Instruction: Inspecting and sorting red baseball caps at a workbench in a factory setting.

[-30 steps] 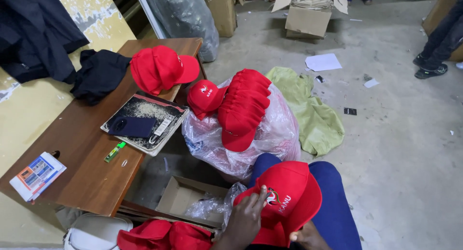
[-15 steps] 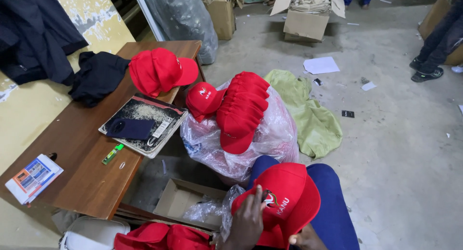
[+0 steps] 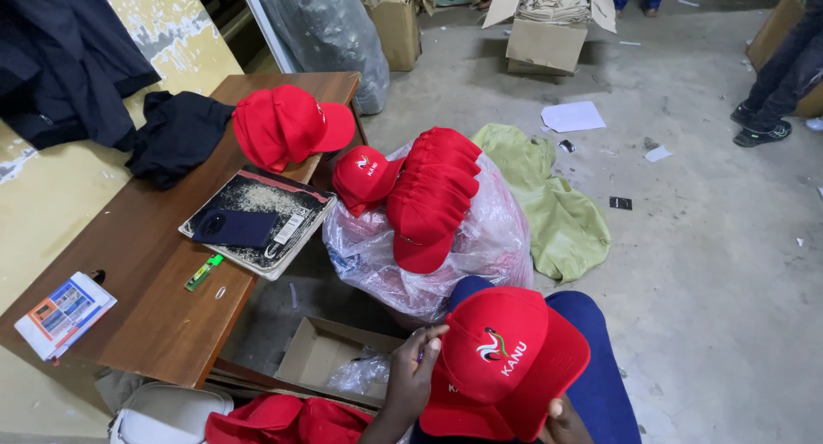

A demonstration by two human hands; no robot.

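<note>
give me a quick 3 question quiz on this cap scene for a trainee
1. True or false: the left hand and right hand both hold the red cap on the lap.
2. Where does the stack of red caps rest? A) on the wooden table B) on the clear plastic bag C) in the cardboard box
3. Fill in: the green marker lies on the ______.

Key
1. True
2. B: it sits on the clear plastic bag, beside the wooden table.
3. wooden table

One stack of red caps (image 3: 433, 191) on one clear plastic bag (image 3: 480, 247), two cardboard boxes (image 3: 549, 33), one green lighter (image 3: 203, 273).
</note>
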